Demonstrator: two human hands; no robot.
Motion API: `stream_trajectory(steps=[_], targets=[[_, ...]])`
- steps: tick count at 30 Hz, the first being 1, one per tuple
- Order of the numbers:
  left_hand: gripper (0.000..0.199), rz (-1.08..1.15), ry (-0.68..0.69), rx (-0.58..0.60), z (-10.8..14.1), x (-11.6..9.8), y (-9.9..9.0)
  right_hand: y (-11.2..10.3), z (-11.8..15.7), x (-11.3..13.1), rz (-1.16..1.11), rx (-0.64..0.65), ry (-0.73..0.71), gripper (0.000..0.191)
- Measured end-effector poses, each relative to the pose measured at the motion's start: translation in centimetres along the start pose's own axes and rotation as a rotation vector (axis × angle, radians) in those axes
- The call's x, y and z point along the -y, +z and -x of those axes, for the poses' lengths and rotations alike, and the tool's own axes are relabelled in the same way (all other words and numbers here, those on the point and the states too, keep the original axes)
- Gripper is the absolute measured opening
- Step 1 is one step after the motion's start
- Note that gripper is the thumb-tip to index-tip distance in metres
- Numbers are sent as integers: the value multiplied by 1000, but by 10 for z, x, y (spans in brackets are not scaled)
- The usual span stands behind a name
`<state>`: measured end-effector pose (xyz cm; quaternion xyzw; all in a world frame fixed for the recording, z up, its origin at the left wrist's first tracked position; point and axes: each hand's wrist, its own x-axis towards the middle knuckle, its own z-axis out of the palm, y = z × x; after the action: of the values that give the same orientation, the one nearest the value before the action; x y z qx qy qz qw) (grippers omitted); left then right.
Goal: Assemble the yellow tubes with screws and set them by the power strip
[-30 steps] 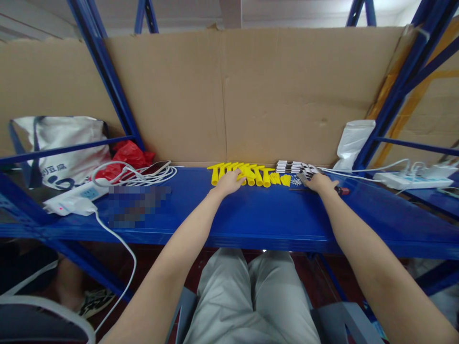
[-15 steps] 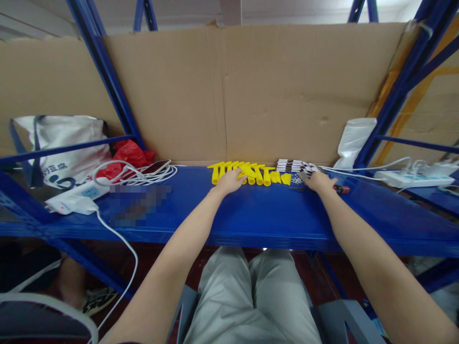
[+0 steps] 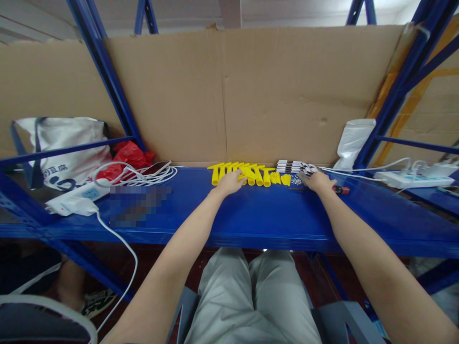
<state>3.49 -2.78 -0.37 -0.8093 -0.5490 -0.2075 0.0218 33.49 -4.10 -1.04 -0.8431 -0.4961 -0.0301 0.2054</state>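
My left hand (image 3: 229, 183) is closed around a yellow T-shaped plastic handle (image 3: 247, 171), which lies slantwise over a row of similar yellow handles (image 3: 267, 177) with round hollow ends. My right hand (image 3: 319, 181) reaches to a pile of black-and-white flat pieces (image 3: 307, 168). Its fingers pinch a greyish metal plate (image 3: 303, 177); part of that plate is hidden. Between the hands lie small yellow pieces (image 3: 286, 179) and a scatter of tiny silvery screws (image 3: 296, 180). A screwdriver with a red-and-black handle (image 3: 341, 189) passes beneath my right hand.
Brown cardboard (image 3: 272, 95) walls off the back of the blue shelf (image 3: 265, 210). To the left are a power strip (image 3: 89, 192), coiled white cables (image 3: 158, 177), a red plastic bag (image 3: 131, 155) and a cloth bag (image 3: 71, 143). A second power strip (image 3: 412, 179) is at right.
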Motion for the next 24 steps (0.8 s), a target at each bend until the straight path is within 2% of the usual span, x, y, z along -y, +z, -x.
stream_trajectory(steps=[2,7,10,13,18,21,24], targets=[[37,5,2,1,0,0,0,1,-2,-1,-19,7,-10,56],[36,9,9,11,0,0,0,-2,-5,1,-69,-30,-14,32],[35,11,15,11,0,-1,-1,-12,0,10,-193,-106,-7,24],[34,5,28,12,0,-2,-1,-24,7,26,-316,-152,-45,24],[35,5,35,22,1,-3,0,-30,13,64,-465,-101,-220,20],[36,7,44,31,2,-3,-1,-21,17,84,-574,-32,-318,17],[38,1,50,51,3,-5,-2,-6,27,96,-748,69,-343,13]])
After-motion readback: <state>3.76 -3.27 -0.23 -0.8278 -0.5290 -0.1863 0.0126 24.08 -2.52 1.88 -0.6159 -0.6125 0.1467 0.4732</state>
